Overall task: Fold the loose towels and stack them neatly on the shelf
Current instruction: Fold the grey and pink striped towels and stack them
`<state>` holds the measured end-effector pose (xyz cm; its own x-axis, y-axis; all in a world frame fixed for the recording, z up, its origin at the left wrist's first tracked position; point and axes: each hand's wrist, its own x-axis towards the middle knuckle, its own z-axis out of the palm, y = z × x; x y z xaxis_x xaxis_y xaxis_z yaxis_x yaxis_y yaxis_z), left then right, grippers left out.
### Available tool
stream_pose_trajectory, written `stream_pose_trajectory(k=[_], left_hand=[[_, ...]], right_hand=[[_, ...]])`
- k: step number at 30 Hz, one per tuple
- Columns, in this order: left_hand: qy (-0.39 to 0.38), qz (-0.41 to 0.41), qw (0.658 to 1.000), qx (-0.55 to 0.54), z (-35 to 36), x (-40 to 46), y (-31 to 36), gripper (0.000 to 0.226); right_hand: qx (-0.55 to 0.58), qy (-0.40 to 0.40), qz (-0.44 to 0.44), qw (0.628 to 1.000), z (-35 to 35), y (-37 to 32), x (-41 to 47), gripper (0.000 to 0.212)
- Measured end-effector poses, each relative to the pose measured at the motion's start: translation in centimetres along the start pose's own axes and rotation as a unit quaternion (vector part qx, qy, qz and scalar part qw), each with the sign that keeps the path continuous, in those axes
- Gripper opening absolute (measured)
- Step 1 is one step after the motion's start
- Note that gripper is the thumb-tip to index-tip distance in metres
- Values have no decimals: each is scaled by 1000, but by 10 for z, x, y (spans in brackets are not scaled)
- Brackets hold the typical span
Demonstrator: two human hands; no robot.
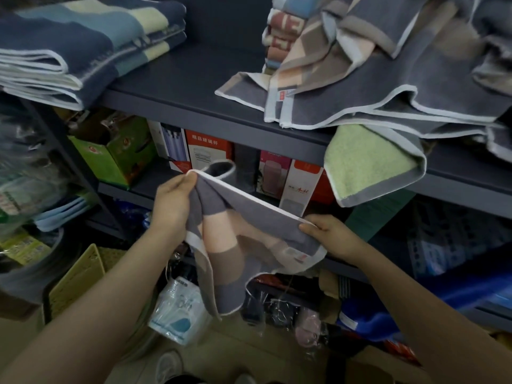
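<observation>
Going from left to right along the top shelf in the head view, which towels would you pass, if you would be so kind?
Folded blue striped stack → small folded stack at the back → loose grey and beige towels → green towel hanging over the shelf edge beneath them.

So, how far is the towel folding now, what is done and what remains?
Done: a folded blue striped stack lies on the shelf. In hand: the left hand and right hand pinch a grey towel along its top edge, not yet folded. Left: a loose pile of grey towels and a green towel hanging off the edge.
</observation>
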<state>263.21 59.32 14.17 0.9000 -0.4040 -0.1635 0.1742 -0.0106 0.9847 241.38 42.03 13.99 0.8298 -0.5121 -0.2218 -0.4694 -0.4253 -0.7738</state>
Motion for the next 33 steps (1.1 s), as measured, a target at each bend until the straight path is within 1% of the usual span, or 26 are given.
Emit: stream_pose_trajectory(k=[2,4,5,7,9,10,12,15,18,19,21,22,24,26,27,29,30,31,33], left_hand=[[20,-37,999,-11,1,6,-3,24],[10,-53,998,43,5,10,-2,11],[-5,-50,995,82,6,10,-1,6],[-47,-16,989,142,11,5,-2,13],[-95,42,982,157,18,-7,0,4],[-120,66,979,153,21,-14,2,7],[-164,83,975,121,27,-25,7,13],[-239,61,969,26,33,-42,22,17],[-299,36,953,-20,36,-52,33,34],[-304,28,952,-32,36,-54,35,38],[-294,28,954,-50,35,-56,34,34],[-287,39,956,-41,35,-58,32,29],[-276,66,959,-3,37,-63,28,21],[-261,74,963,5,40,-67,25,21],[-249,76,966,5,41,-69,25,23],[-218,83,972,14,42,-70,26,28],[-206,87,975,19,42,-69,26,32],[-199,89,976,18,43,-70,27,34],[-200,77,977,-1,44,-72,28,34]], right_hand=[[3,3,-5,1000,1,-3,0,26],[30,25,-14,999,5,-9,0,10],[67,43,-10,997,8,-13,1,7],[142,73,-9,987,13,-23,1,16],[187,82,-41,978,16,-36,-1,17],[203,80,-59,974,17,-43,-3,20],[244,62,-76,965,19,-55,-6,26],[310,11,-71,948,19,-70,-11,21],[331,-11,-75,941,20,-74,-16,22],[330,-12,-79,941,20,-74,-18,26],[310,13,-81,947,20,-74,-22,31],[300,36,-78,950,22,-75,-24,29],[272,89,-73,955,25,-76,-28,16],[181,137,-95,969,28,-76,-33,5],[118,162,-121,972,30,-76,-35,5],[-10,231,-187,955,29,-77,-37,6],[-43,252,-213,943,27,-78,-36,6],[-49,249,-228,940,24,-79,-34,7],[-2,190,-236,953,22,-80,-32,9]])
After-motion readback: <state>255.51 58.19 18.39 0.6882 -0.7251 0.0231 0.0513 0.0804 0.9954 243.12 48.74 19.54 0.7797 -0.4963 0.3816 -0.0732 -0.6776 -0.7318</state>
